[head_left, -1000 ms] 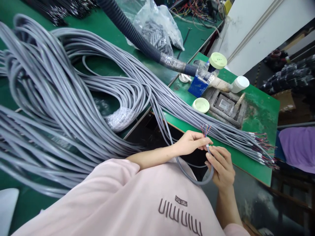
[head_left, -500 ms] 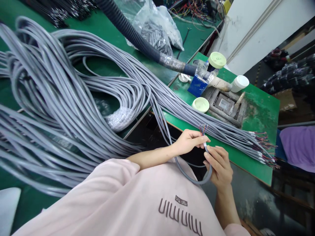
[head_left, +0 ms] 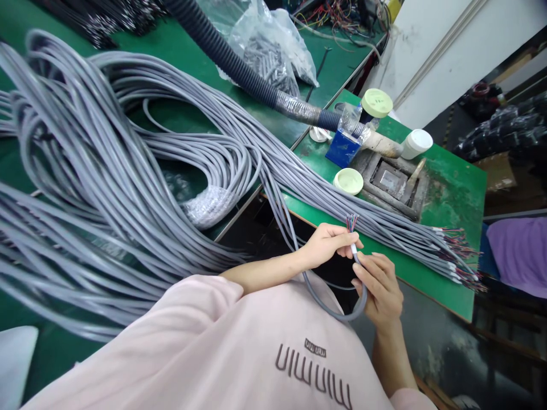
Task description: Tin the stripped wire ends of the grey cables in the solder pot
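Observation:
My left hand [head_left: 332, 244] pinches the end of a grey cable, just where thin coloured wires [head_left: 351, 222] fan out above a white sleeve [head_left: 354, 249]. Lower down, my right hand [head_left: 379, 287] is closed around the same grey cable [head_left: 337, 313], which loops down in front of my shirt and back up to the left. Beyond my hands lies a long bundle of grey cables [head_left: 307, 179]. Its stripped ends [head_left: 464, 259], with coloured wires and white sleeves, rest at the right edge of the green table [head_left: 457, 182].
Large coils of grey cable [head_left: 98, 148] cover the left side. A ribbed black hose [head_left: 231, 57] runs to a blue box [head_left: 343, 147] beside a dirty square metal pot [head_left: 391, 181]. Nearby stand a pale green dish [head_left: 348, 181] and a white cup [head_left: 416, 144]. Plastic bags [head_left: 273, 57] lie behind.
My left fingers have shifted slightly at the cable end, and the coloured wires look gathered more tightly together. My right hand stays nearly in place.

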Action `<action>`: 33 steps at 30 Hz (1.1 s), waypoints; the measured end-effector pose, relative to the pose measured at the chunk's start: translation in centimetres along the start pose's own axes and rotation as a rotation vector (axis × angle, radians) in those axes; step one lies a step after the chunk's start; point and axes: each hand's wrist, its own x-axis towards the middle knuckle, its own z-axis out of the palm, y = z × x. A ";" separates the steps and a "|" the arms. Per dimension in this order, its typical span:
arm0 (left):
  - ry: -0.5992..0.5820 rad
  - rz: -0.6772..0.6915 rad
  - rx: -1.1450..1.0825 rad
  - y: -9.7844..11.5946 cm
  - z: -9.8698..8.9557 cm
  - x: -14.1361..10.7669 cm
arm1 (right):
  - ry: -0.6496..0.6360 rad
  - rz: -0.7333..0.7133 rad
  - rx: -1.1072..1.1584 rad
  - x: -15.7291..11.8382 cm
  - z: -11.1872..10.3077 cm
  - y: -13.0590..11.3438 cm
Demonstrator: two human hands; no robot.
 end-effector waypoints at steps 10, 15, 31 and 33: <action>-0.002 -0.003 -0.049 -0.2 0.0 0.1 | 0.003 -0.014 0.034 0.2 0.1 -0.2; -0.005 -0.002 -0.053 -0.3 -0.1 0.1 | 0.004 -0.009 0.038 0.2 0.0 -0.2; -0.052 0.386 0.458 -0.6 -0.3 0.3 | 0.006 0.023 0.022 -0.8 0.1 -0.5; -0.137 0.468 0.574 -0.9 -0.2 0.5 | 0.001 0.060 -0.010 -1.5 -0.1 -0.8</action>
